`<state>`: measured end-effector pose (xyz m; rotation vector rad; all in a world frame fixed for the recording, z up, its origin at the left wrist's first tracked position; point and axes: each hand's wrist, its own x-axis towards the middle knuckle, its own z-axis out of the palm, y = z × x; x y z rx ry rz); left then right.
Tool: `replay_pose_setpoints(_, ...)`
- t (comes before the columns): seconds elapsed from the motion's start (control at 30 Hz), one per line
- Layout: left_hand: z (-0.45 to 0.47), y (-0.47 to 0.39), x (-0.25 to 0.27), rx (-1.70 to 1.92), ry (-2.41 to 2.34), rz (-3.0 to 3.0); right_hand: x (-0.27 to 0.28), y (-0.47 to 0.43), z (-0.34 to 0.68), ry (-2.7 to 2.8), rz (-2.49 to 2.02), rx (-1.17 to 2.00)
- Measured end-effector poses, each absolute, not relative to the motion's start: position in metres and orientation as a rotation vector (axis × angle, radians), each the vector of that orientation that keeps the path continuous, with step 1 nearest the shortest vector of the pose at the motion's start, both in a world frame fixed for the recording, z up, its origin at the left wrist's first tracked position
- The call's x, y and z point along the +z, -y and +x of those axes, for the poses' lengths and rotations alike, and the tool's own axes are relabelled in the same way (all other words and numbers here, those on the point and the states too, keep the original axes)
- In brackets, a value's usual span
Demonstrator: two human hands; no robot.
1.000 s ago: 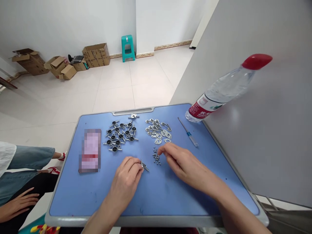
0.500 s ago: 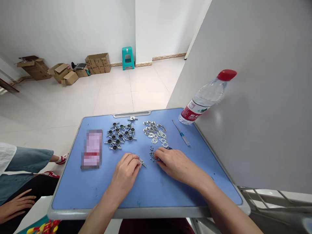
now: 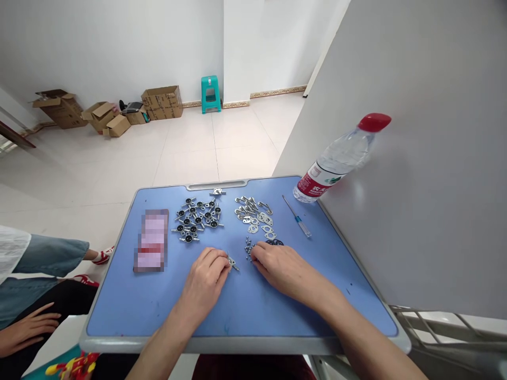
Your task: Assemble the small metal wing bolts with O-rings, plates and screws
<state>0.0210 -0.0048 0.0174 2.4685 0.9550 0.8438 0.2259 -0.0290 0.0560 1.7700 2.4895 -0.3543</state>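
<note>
Between the fingertips of my left hand [image 3: 208, 272] is a small metal fitting [image 3: 233, 264] with a flat plate, held close to the blue tabletop. The fingers hide part of it. My right hand [image 3: 277, 264] has its fingers closed together at a little pile of small screws [image 3: 248, 247]; whatever is in the fingertips is hidden. Black rings [image 3: 274, 243] lie just behind that hand. Farther back are flat metal plates [image 3: 264, 218] and several metal hooks [image 3: 246, 203]. On the left lies a group of metal fittings with black round centres [image 3: 198, 220].
A phone [image 3: 151, 240], blurred out, lies on the table's left. A screwdriver [image 3: 297, 216] and a water bottle [image 3: 332, 163] are on the right, by a grey panel [image 3: 435, 158]. One more fitting [image 3: 217, 192] sits at the back edge. Another person's hand [image 3: 29, 330] shows at lower left.
The view has shifted slightly. My right hand has drawn back a little, and more of the black rings shows. My left hand keeps its hold on the metal fitting.
</note>
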Motion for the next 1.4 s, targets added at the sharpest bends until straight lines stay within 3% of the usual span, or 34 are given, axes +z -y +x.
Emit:
replay_pose_setpoints(0.27,0.022,0.005,0.017,0.864,-0.948,2.476,0.046,0.031,0.227,-2.528,1.759,-0.301)
replay_pose_setpoints(0.6,0.021,0.005,0.016,0.840,-0.964,2.483,0.050,0.027,0.224,-2.659,1.857,-0.592)
replay_pose_setpoints(1.4,0.021,0.006,0.011,0.848,-0.955,2.488,0.040,0.034,0.191,-2.851,1.364,0.304)
